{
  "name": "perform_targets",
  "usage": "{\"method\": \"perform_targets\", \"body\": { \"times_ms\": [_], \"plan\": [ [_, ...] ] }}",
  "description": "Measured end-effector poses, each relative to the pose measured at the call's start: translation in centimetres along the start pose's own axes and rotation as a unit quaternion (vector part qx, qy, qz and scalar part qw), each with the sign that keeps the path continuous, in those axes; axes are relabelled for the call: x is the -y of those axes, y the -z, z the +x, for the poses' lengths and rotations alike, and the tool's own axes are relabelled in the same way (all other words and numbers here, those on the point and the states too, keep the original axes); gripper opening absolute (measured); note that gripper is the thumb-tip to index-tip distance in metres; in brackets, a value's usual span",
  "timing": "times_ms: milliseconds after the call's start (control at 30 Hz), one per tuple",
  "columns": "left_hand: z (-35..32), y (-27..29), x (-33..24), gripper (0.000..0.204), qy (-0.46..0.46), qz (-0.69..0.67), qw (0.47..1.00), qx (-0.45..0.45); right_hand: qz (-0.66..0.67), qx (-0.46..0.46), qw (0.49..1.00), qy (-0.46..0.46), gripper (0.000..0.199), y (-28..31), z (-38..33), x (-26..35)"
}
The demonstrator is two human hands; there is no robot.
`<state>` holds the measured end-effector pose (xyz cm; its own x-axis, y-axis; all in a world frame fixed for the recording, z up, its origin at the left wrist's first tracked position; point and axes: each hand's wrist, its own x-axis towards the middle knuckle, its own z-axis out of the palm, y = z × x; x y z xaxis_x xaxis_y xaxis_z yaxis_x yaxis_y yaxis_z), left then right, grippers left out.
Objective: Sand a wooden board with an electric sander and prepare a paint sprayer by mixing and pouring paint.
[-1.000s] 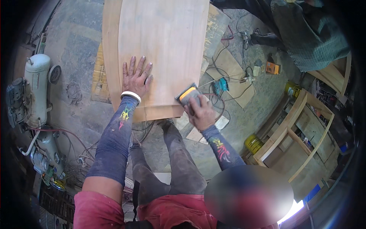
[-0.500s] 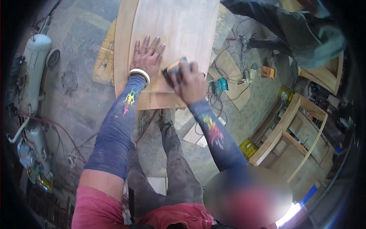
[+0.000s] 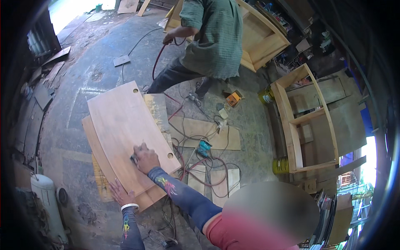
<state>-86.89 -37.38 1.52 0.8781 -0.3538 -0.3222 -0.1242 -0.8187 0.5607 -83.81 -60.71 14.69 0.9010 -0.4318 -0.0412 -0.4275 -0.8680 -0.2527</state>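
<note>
A pale wooden panel (image 3: 121,112) with slightly curved edges and a round hole near each of two corners lies on a second wooden board (image 3: 95,139), which sticks out along its left and near sides. My right hand (image 3: 146,160) is closed on a dark sanding block (image 3: 133,159), pressed to the panel's near part; most of the block is hidden under the fingers. My left hand (image 3: 121,193), a white band at its wrist, rests with fingers spread at the near left edge of the lower board.
A co-worker in a green shirt (image 3: 212,50) stands beyond the panel, holding a red hose (image 3: 157,61). To the right, a teal power tool (image 3: 203,148), cords and wood offcuts lie on the floor. Wooden frames (image 3: 287,125) stand farther right; a white tank (image 3: 46,204) is at left.
The view has swung, bringing the co-worker and far floor into sight. My left hand has shifted from the panel's top to the lower board's edge. My right hand still grips the block on the panel.
</note>
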Motion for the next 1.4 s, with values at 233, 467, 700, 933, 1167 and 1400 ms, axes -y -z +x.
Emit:
{"method": "perform_targets", "body": {
  "times_ms": [233, 467, 700, 933, 1167, 1400],
  "plan": [
    [0.9, -1.3, 6.4, 0.109, 0.160, 0.028, 0.987, 0.014, 0.076, 0.096, 0.986, 0.113, 0.045, -3.9, -8.2, 0.9],
    [1.3, 0.5, 1.6, 0.098, 0.196, 0.000, 0.979, 0.055, 0.008, 0.010, 0.999, 0.040, 0.030, -2.2, 15.0, 4.6],
    [0.9, -0.6, 4.5, 0.099, 0.196, -0.011, 0.980, 0.014, 0.048, 0.030, 0.991, 0.124, 0.051, -5.1, 2.1, 1.6],
    [1.5, -2.4, 4.5, 0.099, 0.144, 0.022, 0.988, 0.057, 0.032, 0.099, 0.982, 0.159, 0.046, -2.9, -9.9, -2.0],
    [0.2, 1.4, 2.9, 0.103, 0.143, -0.008, 0.987, 0.069, 0.025, 0.046, 0.992, 0.111, 0.048, -2.8, 14.4, 5.2],
    [0.6, 0.5, 3.2, 0.102, 0.131, -0.035, 0.990, 0.049, 0.019, 0.002, 0.992, 0.122, 0.040, -3.4, 27.3, 7.4]
  ]
}}
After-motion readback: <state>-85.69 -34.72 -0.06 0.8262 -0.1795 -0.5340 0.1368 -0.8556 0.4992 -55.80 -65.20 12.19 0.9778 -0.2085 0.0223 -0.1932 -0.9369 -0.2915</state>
